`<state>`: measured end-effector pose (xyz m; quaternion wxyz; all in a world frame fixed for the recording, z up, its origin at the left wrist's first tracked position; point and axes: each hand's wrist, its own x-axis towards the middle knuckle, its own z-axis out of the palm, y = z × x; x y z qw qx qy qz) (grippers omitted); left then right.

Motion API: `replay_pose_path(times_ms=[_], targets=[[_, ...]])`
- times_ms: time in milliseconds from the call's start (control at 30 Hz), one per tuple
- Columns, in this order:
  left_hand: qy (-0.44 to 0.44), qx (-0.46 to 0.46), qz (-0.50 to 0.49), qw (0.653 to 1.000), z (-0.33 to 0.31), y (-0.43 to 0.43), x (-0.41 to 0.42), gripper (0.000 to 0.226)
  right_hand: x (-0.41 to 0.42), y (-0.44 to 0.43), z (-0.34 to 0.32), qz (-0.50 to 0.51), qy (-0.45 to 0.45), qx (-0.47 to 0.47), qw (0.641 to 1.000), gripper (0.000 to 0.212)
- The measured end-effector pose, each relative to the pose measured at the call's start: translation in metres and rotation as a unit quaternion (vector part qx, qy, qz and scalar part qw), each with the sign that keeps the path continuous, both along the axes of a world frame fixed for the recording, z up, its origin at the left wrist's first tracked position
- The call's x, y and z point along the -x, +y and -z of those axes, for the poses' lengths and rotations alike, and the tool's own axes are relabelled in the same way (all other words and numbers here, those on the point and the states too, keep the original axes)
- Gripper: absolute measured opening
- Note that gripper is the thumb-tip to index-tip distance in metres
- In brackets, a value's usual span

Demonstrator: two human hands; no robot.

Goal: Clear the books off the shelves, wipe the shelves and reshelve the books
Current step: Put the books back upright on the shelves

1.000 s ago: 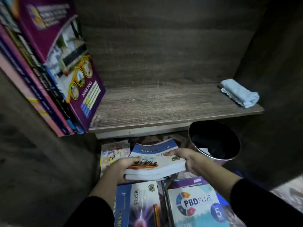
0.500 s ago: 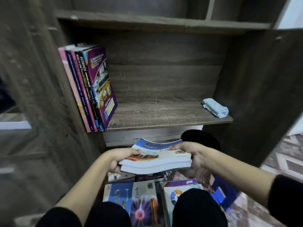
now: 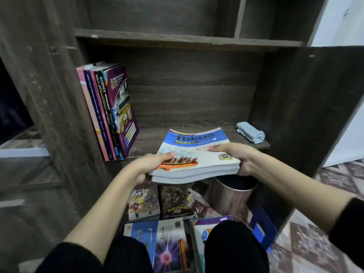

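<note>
- Reshelving, to judge by the folded cloth (image 3: 250,132) set aside at the right end of the shelf (image 3: 206,133) and the row of upright books (image 3: 110,111) already leaning at its left end.
- Gripping a flat stack of books (image 3: 197,154), apparently two, cover up. Left hand (image 3: 149,164) clamped on the near-left corner, right hand (image 3: 236,156) on the right edge, fingers (image 3: 218,148) curled over the cover.
- Held in the air before the shelf's front edge, above the floor, not yet set down.
- Lying below on the floor: more loose books (image 3: 157,243) beside a metal bin (image 3: 232,192).
- Next, most likely: tip the stack upright, spines outward, and slide it in against the purple cover, keeping a firm squeeze so the stack does not shear apart.
</note>
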<state>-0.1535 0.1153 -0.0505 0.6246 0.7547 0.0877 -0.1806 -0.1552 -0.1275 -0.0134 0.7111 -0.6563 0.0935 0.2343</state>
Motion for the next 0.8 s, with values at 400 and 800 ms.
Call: replay_pose_path(times_ms=[400,800], targets=[[0.001,0.086,-0.144,0.986,0.047,-0.017,-0.048,0.031,-0.076,0.009,0.056,0.094,-0.045,0.044,0.994,0.041],[0.05,0.065,-0.153,0.985,0.09,-0.011,-0.088,0.098,-0.117,0.014,0.107,0.123,-0.019,0.129,0.984,0.057]])
